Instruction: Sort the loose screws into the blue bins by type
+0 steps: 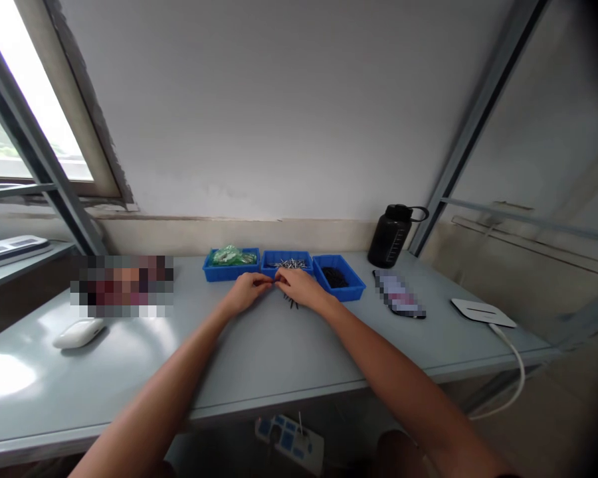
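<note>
My left hand point(248, 292) and my right hand point(301, 285) meet just in front of the middle blue bin, fingertips pinched closed and almost touching. Whatever small thing lies between the fingertips is too small to make out. Several thin dark pieces point(292, 303) lie on the table under my right hand. Slim silvery metal pieces point(290, 263) fill the middle blue bin point(274, 255). Beside it, the right blue bin point(355, 293) contains small black pieces point(333, 276). A green plastic bag point(233, 255) sits in the left blue bin point(219, 273).
A black bottle point(389, 238) stands at the back right, with a phone point(399, 295) before it. Further right lies a flat white pad point(482, 312) with a cable. On the left are a white case point(78, 334) and a blurred object point(124, 285). Below the table rests a power strip point(292, 441).
</note>
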Demonstrator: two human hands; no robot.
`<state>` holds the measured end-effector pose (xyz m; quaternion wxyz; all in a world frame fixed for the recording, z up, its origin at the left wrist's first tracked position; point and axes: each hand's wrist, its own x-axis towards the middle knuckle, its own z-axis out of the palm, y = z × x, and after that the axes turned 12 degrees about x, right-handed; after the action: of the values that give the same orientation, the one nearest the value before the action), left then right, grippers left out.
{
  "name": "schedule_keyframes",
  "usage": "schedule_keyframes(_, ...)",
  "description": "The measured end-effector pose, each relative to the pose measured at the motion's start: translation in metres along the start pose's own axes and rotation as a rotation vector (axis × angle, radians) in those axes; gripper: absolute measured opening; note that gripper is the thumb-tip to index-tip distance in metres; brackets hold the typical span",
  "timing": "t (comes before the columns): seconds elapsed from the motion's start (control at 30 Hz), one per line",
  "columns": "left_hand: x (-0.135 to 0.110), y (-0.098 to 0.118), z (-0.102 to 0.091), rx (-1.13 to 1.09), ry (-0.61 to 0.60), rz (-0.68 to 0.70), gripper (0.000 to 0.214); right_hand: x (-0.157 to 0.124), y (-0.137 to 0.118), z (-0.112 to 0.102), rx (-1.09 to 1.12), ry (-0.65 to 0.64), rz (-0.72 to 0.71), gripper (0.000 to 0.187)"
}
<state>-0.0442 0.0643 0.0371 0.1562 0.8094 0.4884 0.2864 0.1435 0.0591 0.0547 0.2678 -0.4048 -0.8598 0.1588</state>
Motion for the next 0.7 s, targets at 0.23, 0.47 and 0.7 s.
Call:
schedule_keyframes(0.23,0.0001,-0.0002,0.0002,0.029,-0.023,0.031,0.027,-0.0008,-0.0030,-0.0016,-0.017,0.013,0.027,0.017)
schedule_keyframes(0.47,-0.0009,0.0018,-0.0009,0.032,-0.013,0.026,0.027,-0.0007,-0.0059,-0.0024,-0.049,-0.037,0.023,0.015)
schedule_keyframes(0.7,0.0010,-0.0030,0.0009,0.061,0.016,0.018,0.028,-0.0010,-0.0044,-0.0037,-0.089,-0.007,0.056,0.017)
